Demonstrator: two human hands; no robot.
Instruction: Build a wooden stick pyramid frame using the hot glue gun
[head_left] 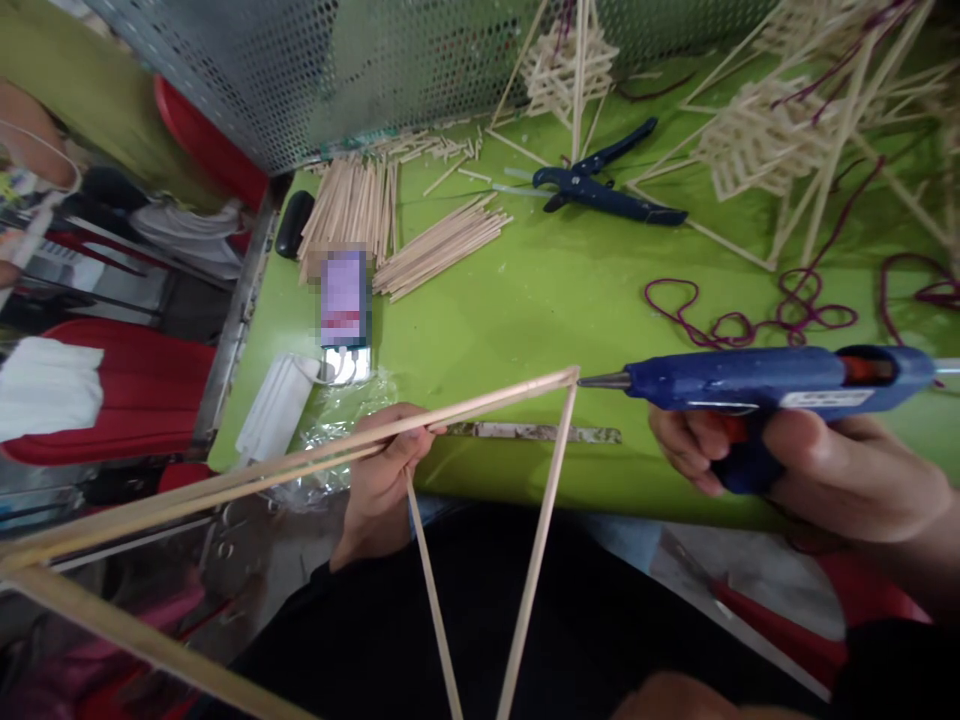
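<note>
My left hand [382,480] grips long thin wooden sticks [480,402] that form a frame; several of them meet in a point at the right, over the green table's front edge. My right hand [817,460] holds a blue glue gun [757,385] level, its metal nozzle tip touching or nearly touching that meeting point. More sticks of the frame run down toward my lap and out to the lower left.
On the green table [555,290] lie bundles of short sticks [390,225], blue cutters [600,185], purple cord [757,315], a flat strip [540,432], a phone [343,300] and finished stick structures [772,130]. A perforated metal panel [322,70] stands behind. Red chairs are at left.
</note>
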